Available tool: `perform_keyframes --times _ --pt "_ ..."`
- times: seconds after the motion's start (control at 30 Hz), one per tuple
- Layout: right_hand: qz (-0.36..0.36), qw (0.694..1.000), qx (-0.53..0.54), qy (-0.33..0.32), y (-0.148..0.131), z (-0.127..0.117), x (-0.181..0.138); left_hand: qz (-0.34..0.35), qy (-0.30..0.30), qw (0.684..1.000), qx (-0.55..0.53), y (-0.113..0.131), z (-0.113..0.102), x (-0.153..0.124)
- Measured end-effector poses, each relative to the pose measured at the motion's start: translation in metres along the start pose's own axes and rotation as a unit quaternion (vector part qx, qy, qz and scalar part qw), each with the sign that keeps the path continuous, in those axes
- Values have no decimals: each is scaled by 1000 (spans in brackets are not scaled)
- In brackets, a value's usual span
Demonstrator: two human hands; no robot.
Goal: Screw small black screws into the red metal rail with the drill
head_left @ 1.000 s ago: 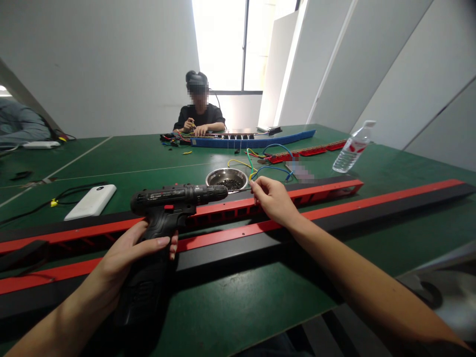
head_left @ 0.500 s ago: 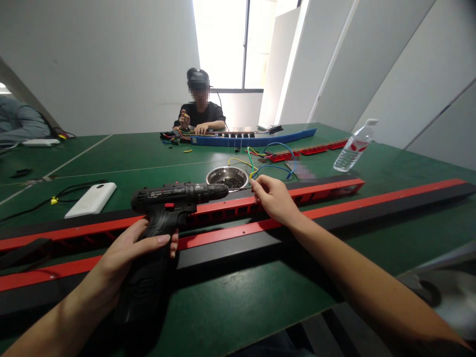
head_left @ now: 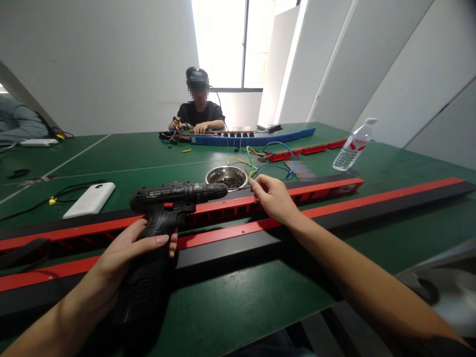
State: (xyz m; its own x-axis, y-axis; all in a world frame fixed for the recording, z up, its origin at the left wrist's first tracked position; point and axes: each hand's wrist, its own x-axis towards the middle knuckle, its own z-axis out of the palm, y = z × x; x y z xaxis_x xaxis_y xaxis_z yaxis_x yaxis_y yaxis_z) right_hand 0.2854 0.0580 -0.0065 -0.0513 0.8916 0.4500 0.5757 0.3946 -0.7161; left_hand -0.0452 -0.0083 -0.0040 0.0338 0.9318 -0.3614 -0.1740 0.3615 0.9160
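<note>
The left hand [head_left: 128, 248] is wrapped around the grip of a black cordless drill [head_left: 169, 198], fingers closed on the handle, so that the barrel lies level and points to the right, along the long red and black rails [head_left: 238, 228] that run across the tabletop [head_left: 238, 302] near its front edge. The right hand [head_left: 273, 198] meets the tip of the drill: its fingers are pinched together just at the bit, seemingly on a small screw, though the piece is too small to make out. This hand hovers over the rear red rail, which keeps bit and rail close together.

Just behind the drill's nose stands a round metal bowl [head_left: 226, 176] holding a heap of small dark screws. Coloured wires [head_left: 267, 161] lie beyond it. Toward the right edge a clear water bottle [head_left: 353, 146] leans; toward the left lies a white power bank [head_left: 89, 200].
</note>
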Motion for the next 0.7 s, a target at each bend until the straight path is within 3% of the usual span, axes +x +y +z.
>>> perform_keyframes --times 0.13,0.37,0.7 --pt "0 1000 0 0 0 0 0 52 -14 998 43 -2 2 -2" --pt "-5 1000 -8 1 1 0 0 50 6 998 39 0 9 -8" --pt "-7 1000 -14 0 -1 0 0 70 -11 996 48 1 10 -12"
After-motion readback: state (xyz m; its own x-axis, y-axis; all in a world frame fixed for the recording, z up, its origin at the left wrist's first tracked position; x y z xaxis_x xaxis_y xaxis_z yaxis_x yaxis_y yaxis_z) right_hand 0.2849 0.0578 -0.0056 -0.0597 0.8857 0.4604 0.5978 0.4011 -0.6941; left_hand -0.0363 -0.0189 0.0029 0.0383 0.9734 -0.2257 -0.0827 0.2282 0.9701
